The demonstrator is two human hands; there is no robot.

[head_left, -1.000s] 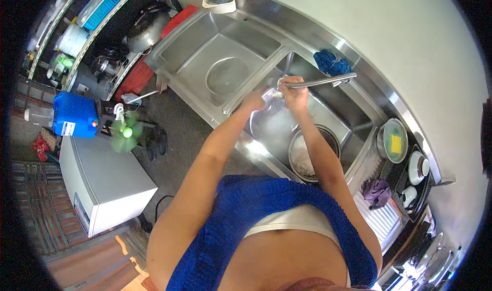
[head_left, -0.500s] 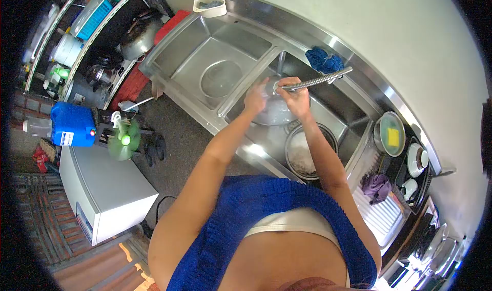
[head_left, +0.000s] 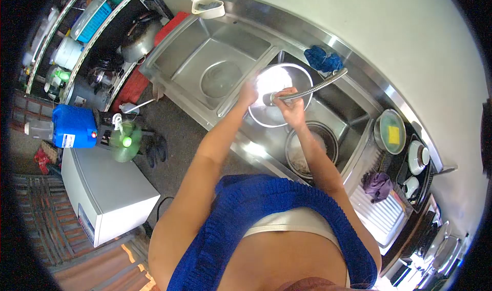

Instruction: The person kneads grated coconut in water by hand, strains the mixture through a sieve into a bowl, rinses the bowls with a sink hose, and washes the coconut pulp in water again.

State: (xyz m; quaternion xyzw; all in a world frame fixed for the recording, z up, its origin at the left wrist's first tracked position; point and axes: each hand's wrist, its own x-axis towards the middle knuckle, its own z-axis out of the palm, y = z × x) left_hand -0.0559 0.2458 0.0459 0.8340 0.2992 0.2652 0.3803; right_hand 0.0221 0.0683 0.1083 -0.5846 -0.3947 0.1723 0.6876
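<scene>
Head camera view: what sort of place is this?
Most likely a kitchen, perhaps in a home: there is a stainless steel double sink, with a metal pot off to the left and a white bowl off to the right.

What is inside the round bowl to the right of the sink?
A yellow sponge lies on a greenish dish inside the bowl. Anything beneath them is covered.

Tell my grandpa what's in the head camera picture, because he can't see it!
Over a double metal sink, a person's left hand holds a shiny round bowl by its edge, and the right hand holds a bendy metal hose over it. A round pan sits in the sink near them.
</scene>
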